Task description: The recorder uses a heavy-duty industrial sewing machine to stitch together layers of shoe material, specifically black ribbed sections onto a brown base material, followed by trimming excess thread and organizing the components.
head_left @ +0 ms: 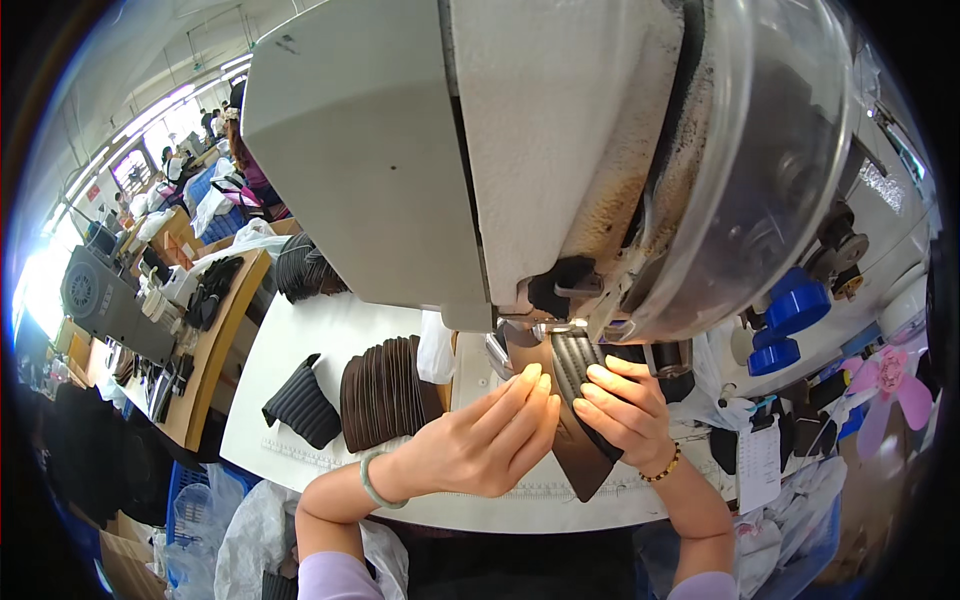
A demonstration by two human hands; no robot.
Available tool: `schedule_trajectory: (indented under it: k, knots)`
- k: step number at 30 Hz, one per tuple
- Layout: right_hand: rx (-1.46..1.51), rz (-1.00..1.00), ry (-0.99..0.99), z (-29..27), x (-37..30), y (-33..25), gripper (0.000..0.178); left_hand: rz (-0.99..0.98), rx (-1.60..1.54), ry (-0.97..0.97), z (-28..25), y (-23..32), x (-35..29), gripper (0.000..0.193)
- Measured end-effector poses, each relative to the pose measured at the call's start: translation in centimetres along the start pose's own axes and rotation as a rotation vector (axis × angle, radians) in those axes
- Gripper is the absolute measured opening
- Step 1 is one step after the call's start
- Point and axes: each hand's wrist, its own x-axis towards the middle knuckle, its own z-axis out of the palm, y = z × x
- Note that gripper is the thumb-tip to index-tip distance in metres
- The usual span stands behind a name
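A brown flat piece (580, 465), leather-like and pointed at its near end, lies under the sewing machine head (545, 325). On it rests a dark ribbed panel (572, 358), lit by the lamp. My right hand (632, 415) grips the panel's right edge, fingers curled over the top and thumb hidden. The fingertips of my left hand (490, 440) are pinched together over the panel's left side; what they hold, if anything, is hidden. To the left sit a stack of brown ribbed pieces (385, 393) and a black ribbed piece (303, 405).
The white machine table (265, 375) carries a ruler strip near its front edge. Blue spools (797, 303) and a pink toy fan (888, 385) are at right. Plastic bags (250, 540) hang below the table. Another workbench (230, 325) and people (180, 160) are at far left.
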Motion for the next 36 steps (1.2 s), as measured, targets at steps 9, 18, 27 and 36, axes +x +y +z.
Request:
schedule_trajectory:
  k: [9,18,27,36]
  knots:
    - [-0.03,0.042,-0.01,0.7,0.5,0.2,0.025,-0.075,-0.085,0.015,0.8,-1.1,-0.3,0.033]
    - [0.003,0.015,0.001,0.4,0.9,0.3,0.024,-0.57,-0.481,0.281,1.9,0.7,-1.5,0.047]
    - [0.015,0.04,0.004,0.3,0.9,0.2,0.025,-0.253,-0.217,0.188,1.5,0.8,-0.6,0.03]
    - [0.052,0.064,0.017,0.6,0.7,0.0,0.022,-0.066,-0.091,0.044,0.2,0.2,-0.2,0.031]
